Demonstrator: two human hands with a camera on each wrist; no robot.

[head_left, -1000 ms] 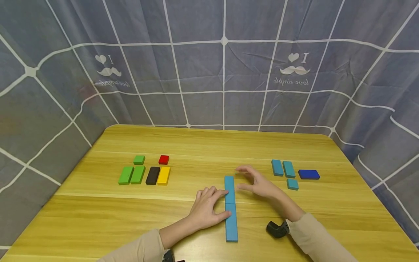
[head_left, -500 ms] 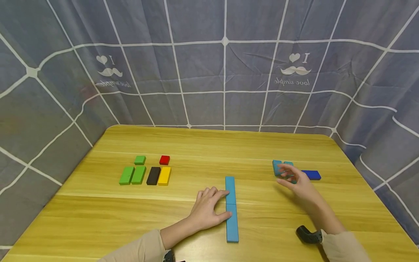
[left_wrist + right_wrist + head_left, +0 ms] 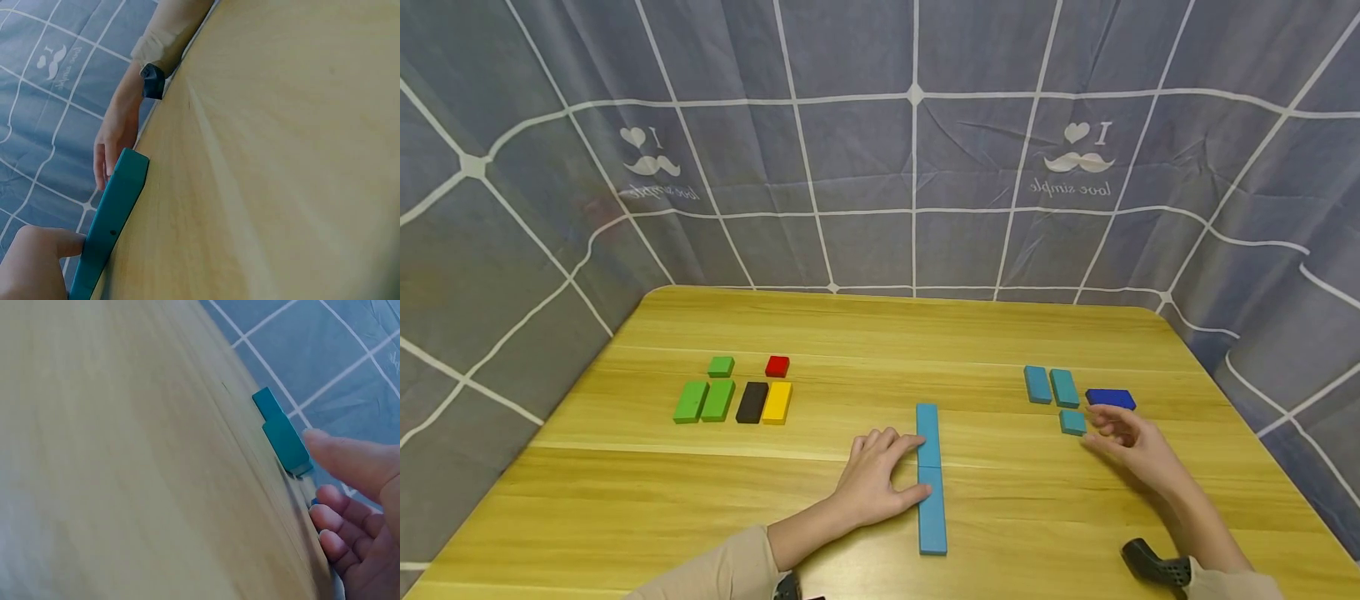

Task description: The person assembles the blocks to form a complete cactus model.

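Two long light-blue blocks lie end to end in the middle of the table, the far block [image 3: 928, 429] touching the near block [image 3: 932, 521]. My left hand [image 3: 871, 483] rests beside them, its index fingertip on the far block and its thumb on the near one. In the left wrist view the thumb meets the teal-looking block [image 3: 115, 219]. My right hand [image 3: 1138, 450] hovers at the right of a small teal block [image 3: 1072, 422], thumb and fingers apart, holding nothing. Just beyond it lies a dark blue block [image 3: 1110, 399], mostly hidden by fingers in the right wrist view.
Two longer blue-teal blocks, a left one [image 3: 1037, 385] and a right one [image 3: 1064, 388], lie behind the small teal block. On the left are several green blocks [image 3: 718, 401], a black block [image 3: 752, 402], a yellow block [image 3: 777, 403] and a red block [image 3: 777, 367]. A grey curtain [image 3: 865, 167] hangs behind.
My right hand has moved right from beside the light-blue row, past the teal blocks, to the small teal block's right side. My left hand stays on the row.
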